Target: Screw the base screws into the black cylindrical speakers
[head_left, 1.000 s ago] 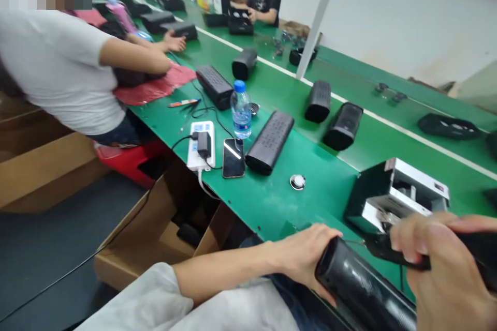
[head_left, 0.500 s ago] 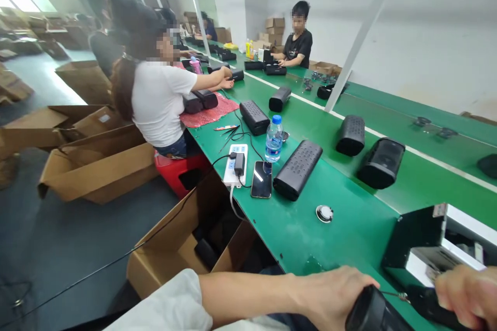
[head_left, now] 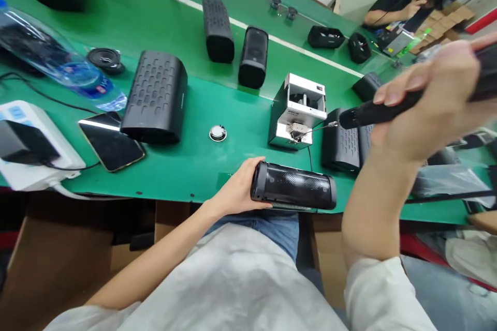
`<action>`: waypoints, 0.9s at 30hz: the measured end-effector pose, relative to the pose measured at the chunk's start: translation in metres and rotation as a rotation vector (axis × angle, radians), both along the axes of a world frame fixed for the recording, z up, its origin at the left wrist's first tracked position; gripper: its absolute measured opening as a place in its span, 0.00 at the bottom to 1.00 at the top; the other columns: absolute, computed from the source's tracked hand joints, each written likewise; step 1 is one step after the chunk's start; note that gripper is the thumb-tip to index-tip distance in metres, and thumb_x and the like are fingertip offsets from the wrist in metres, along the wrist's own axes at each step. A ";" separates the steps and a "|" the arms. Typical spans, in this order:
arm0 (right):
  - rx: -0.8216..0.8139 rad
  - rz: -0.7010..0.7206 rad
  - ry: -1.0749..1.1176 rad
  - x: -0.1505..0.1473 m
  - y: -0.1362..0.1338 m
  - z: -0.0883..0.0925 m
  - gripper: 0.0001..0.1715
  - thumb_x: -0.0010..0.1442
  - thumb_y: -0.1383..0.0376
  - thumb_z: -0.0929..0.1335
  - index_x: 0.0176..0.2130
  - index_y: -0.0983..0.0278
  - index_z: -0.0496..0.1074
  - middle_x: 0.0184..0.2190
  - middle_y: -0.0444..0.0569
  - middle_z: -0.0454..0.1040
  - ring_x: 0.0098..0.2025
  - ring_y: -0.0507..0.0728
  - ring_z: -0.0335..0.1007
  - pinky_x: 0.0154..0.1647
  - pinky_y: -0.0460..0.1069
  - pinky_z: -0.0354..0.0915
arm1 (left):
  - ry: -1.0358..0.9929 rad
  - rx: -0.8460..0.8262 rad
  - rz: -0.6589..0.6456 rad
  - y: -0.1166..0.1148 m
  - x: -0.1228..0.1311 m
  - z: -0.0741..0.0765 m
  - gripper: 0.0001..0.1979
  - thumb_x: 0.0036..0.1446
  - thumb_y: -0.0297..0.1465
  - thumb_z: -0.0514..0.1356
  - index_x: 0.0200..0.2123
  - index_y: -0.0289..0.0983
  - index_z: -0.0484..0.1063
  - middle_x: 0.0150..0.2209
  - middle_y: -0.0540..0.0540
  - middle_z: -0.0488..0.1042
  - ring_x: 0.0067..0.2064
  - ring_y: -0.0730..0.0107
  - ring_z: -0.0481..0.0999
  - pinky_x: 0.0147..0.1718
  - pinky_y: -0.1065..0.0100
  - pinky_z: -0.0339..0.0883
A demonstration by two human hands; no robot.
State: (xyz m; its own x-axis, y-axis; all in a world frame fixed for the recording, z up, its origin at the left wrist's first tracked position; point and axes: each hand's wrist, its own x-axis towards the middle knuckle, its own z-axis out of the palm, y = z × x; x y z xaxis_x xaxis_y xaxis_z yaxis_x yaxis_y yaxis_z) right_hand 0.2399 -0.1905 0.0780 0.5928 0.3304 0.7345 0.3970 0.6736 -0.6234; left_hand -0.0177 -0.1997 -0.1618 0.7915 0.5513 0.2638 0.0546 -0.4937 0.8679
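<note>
My left hand (head_left: 237, 190) is closed on the left end of a black cylindrical speaker (head_left: 294, 192), which lies across the near edge of the green table (head_left: 202, 98). My right hand (head_left: 430, 101) is raised at the right and wrapped round a black electric screwdriver (head_left: 373, 111). The screwdriver's thin bit points left and reaches the opening of a small white and black screw feeder box (head_left: 297, 110).
Several black speaker housings (head_left: 156, 97) lie on the table, with a phone (head_left: 111, 140), a water bottle (head_left: 58, 62), a white power strip (head_left: 31, 147), a small round part (head_left: 218, 133). Cardboard boxes (head_left: 58, 264) stand under the table. A person (head_left: 404, 0) sits far right.
The view has swung from the row of co-workers at the left down onto the table. My right hand has risen with the screwdriver, its bit now at the feeder box. The speaker stays in my left hand.
</note>
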 end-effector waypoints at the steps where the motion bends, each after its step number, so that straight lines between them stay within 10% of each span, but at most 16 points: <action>1: 0.091 -0.047 -0.025 0.007 0.010 -0.006 0.12 0.57 0.62 0.73 0.41 0.58 0.70 0.19 0.30 0.57 0.16 0.47 0.56 0.15 0.43 0.53 | 0.011 0.004 0.003 -0.001 0.000 0.001 0.62 0.57 0.47 0.83 0.81 0.44 0.48 0.76 0.27 0.64 0.78 0.29 0.69 0.75 0.32 0.68; 8: 0.073 -0.029 -0.135 0.020 0.045 -0.045 0.07 0.60 0.66 0.71 0.41 0.60 0.72 0.20 0.31 0.58 0.13 0.50 0.57 0.12 0.48 0.53 | 0.045 -0.003 0.017 0.000 0.000 0.000 0.62 0.57 0.48 0.83 0.81 0.46 0.48 0.77 0.28 0.64 0.77 0.29 0.69 0.74 0.32 0.70; 27: -0.012 -0.185 -0.187 0.015 0.045 -0.042 0.05 0.67 0.64 0.69 0.42 0.57 0.66 0.33 0.42 0.70 0.18 0.45 0.53 0.15 0.47 0.55 | 0.061 -0.025 0.015 0.001 0.000 0.005 0.61 0.57 0.49 0.83 0.81 0.46 0.50 0.75 0.30 0.65 0.77 0.29 0.70 0.75 0.31 0.69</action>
